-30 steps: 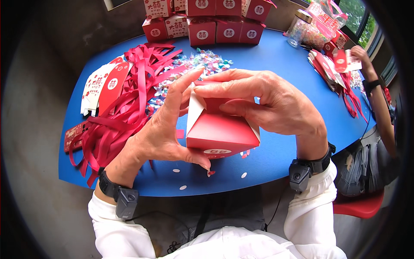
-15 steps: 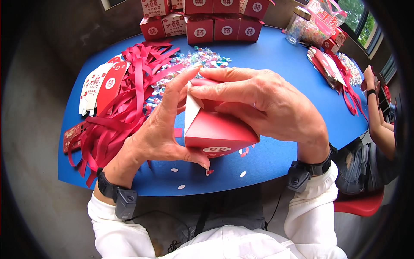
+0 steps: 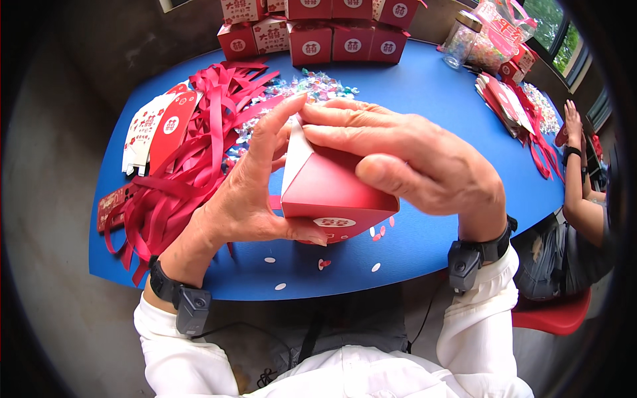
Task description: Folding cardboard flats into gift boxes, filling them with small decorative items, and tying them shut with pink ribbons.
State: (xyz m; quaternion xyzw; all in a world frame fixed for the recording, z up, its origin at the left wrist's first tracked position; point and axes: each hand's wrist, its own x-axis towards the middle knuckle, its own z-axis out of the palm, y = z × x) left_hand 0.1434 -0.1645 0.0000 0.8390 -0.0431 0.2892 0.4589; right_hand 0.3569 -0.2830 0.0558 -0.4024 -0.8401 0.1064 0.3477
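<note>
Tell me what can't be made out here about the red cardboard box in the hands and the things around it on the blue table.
Head view, the only one:
- Red cardboard box: its top is covered by the right hand, its left side by the left hand, so whether it is closed or filled cannot be told.
- Wrapped sweets: too small and partly behind the fingers to count.
- Stacked red boxes: upper row cut off by the top edge.
- Another person's arm: body cut off at the right rim.

Red paper box (image 3: pixel 332 192), partly folded, white inner flap showing at its upper left; tilted, held above the table at frame centre.
</note>
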